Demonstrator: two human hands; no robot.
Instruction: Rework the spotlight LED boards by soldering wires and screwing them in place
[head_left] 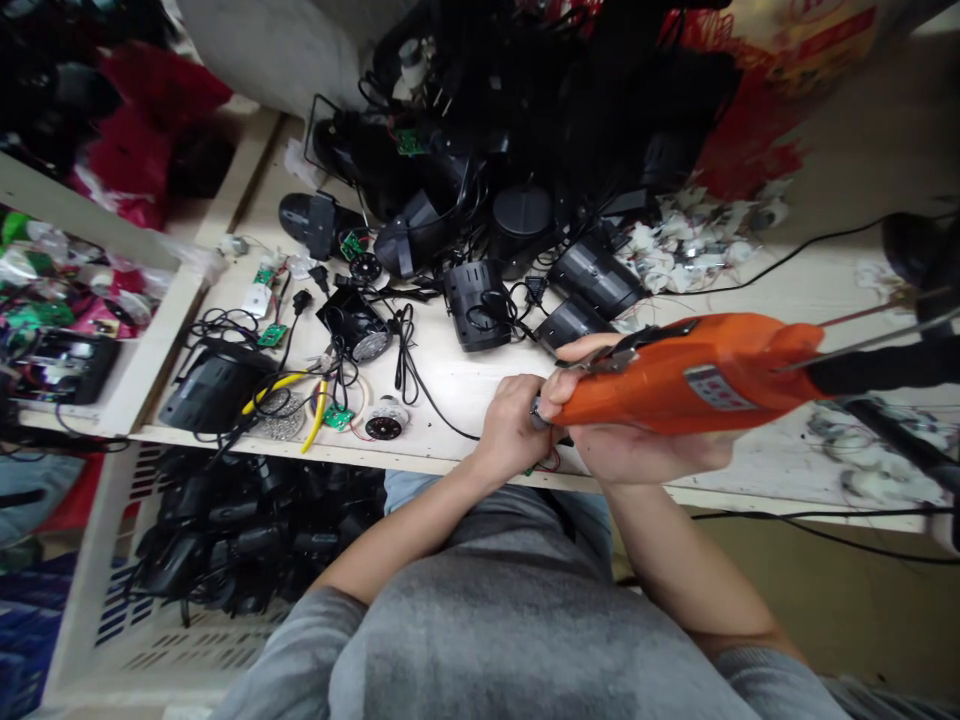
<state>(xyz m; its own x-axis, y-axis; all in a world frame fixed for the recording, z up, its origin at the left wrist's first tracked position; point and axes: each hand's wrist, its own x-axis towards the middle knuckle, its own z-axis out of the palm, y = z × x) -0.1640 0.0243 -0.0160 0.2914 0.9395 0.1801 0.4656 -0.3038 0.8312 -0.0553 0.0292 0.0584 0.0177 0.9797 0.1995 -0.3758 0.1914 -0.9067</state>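
Observation:
My right hand [652,455] is wrapped round an orange electric screwdriver [675,375], its tip end pointing left. My left hand [514,425] is closed right at that tip, on a small piece that the fingers mostly hide. A bit of green board and red wire peeks out below the two hands. Just behind them on the bench lie black cylindrical housings [476,305] with cords. To the left are yellow-handled pliers [315,415], a small green circuit board [339,418] and a round white part with a black face [386,418].
White plastic parts with wires [686,240] are heaped at the back right. A white crate [90,600] full of black parts stands below the bench edge on the left. Black cables [810,245] cross the right side, and a dark pile of housings fills the back.

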